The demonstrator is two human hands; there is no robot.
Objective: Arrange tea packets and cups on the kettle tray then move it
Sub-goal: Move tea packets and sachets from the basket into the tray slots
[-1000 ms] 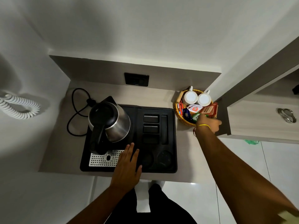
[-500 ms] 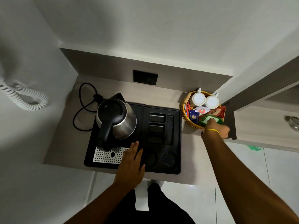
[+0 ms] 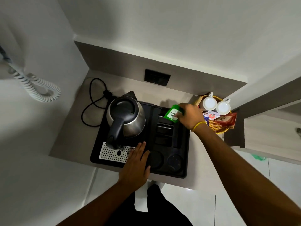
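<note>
- Black moulded plastic forms the kettle tray (image 3: 182, 170), a rounded rectangle on a pale matte counter (image 3: 71, 137), with rectangular slots along its right half and two round cup wells at the near edge.
- A perforated white metal grille (image 3: 112, 154) sits in the tray's near-left corner, under the handle of a brushed steel kettle (image 3: 130, 121) with a dark lid.
- The left hand (image 3: 136, 167) lies flat on the tray between grille and cup wells, fingers spread and released, gripping nothing.
- The right hand (image 3: 190, 116), a yellow band at its wrist, pinches a glossy green tea packet (image 3: 172, 114) by one edge over the farthest slot; whether the packet touches the tray is unclear.
- A woven wicker basket (image 3: 216, 126) just right of the tray holds two white cups (image 3: 216, 105), upside down, and a reddish-brown packet (image 3: 225, 119).
</note>
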